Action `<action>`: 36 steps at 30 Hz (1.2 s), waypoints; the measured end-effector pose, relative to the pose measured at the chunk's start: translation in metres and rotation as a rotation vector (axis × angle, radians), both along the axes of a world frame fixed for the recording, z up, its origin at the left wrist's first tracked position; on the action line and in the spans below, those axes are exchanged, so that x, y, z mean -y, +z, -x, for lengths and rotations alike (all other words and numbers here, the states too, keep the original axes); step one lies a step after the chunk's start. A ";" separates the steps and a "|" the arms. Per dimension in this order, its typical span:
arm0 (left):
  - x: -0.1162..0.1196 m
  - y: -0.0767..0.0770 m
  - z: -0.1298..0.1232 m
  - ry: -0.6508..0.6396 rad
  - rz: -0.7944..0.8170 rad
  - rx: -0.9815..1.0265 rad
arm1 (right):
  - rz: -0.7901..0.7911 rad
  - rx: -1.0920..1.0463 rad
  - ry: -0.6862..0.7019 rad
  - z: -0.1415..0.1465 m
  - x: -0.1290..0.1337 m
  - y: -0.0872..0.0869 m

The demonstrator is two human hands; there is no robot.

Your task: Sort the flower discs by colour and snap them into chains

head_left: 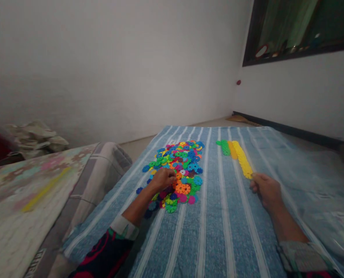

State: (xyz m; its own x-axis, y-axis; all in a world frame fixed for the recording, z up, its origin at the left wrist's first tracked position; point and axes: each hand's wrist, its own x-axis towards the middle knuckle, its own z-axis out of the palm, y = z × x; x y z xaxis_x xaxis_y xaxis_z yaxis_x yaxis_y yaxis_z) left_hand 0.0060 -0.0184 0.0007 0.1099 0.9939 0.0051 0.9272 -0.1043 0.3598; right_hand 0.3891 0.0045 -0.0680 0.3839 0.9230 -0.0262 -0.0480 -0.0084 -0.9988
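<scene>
A heap of colourful notched plastic discs (186, 188) spreads over the middle of the striped blue cloth (215, 231). My left hand (163, 179) is at the heap's left side, fingers closed; whatever they hold, if anything, is too small to make out. To the right lies a long row of overlapping yellow discs (241, 159). My right hand (266, 187) pinches at the near end of that yellow row. Beside the yellow row are a short orange row (232, 150) and a short green row (225, 148).
A clear plastic bag (328, 197) lies on the right side of the cloth. At the left stands another covered surface (59, 189) with a yellow strip on its flowered cloth. Crumpled beige fabric (36, 135) rests behind it, and walls rise beyond.
</scene>
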 end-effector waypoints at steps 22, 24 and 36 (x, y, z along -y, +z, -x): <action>0.038 -0.012 0.040 0.234 0.046 -0.472 | 0.019 0.038 0.015 -0.004 -0.002 -0.005; 0.039 -0.011 0.037 0.238 0.054 -0.476 | 0.021 0.039 0.015 -0.003 0.000 -0.002; 0.038 -0.013 0.019 0.276 0.044 -0.502 | 0.014 0.034 0.022 -0.002 0.003 0.002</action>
